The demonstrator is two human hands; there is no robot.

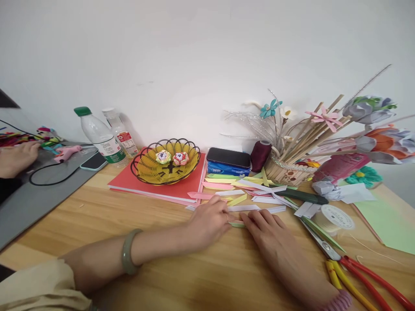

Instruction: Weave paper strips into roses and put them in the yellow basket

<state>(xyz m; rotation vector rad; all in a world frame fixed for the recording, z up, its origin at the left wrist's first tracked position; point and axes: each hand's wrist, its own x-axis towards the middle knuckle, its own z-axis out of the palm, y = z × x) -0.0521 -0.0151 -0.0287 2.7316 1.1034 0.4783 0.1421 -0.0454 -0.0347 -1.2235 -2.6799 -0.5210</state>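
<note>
My left hand [209, 222], with a green bangle on the wrist, is closed in a pinch at the left end of a green and pink paper strip [238, 224]. The strip lies low over the wooden table, and much of it is hidden by my fingers. At its other end my right hand [267, 231] has bent fingers pressed together, holding the strip down. Just beyond both hands lie several loose strips: a pink strip [202, 195], a yellow strip [237, 200] and a white strip [244, 207].
Right of my right hand lie red-handled scissors [327, 248], yellow-handled pliers [342, 280] and a thread spool [333, 217]. Behind are a yellow basket [145, 172], a phone [228, 157] and a flower holder [287, 172]. Bottles [106, 144] stand left, near another person's hand [21, 157].
</note>
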